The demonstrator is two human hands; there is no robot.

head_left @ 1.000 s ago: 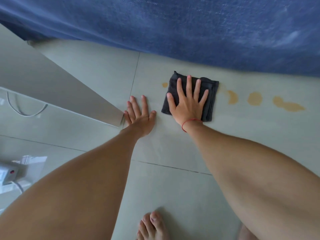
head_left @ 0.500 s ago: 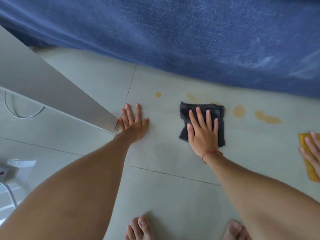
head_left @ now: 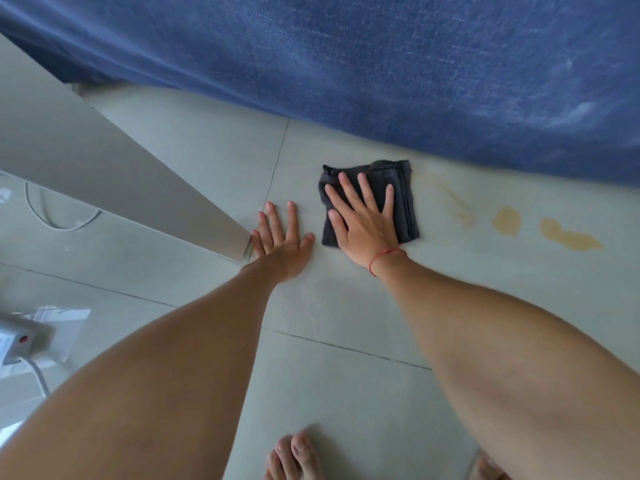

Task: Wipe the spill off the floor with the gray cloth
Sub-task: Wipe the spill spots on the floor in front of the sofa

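Note:
The folded dark gray cloth (head_left: 401, 188) lies flat on the pale floor tiles near the blue fabric. My right hand (head_left: 365, 225) presses on it with fingers spread, palm covering its lower left part. To the right of the cloth are a faint yellowish smear (head_left: 459, 207) and two yellow-brown spill patches (head_left: 506, 221) (head_left: 569, 239). My left hand (head_left: 282, 242) rests flat on the bare tile just left of the cloth, fingers apart, holding nothing.
Blue fabric (head_left: 381, 64) hangs across the top down to the floor. A slanted white panel (head_left: 104, 174) ends beside my left hand. A white power strip with a cable (head_left: 20, 341) lies at the far left. My bare toes (head_left: 298, 455) are at the bottom.
The cloth under my right hand has slid back to the left, leaving a faint smear where a spill patch was. The yellow cloth and other hand seen at the right edge are out of view.

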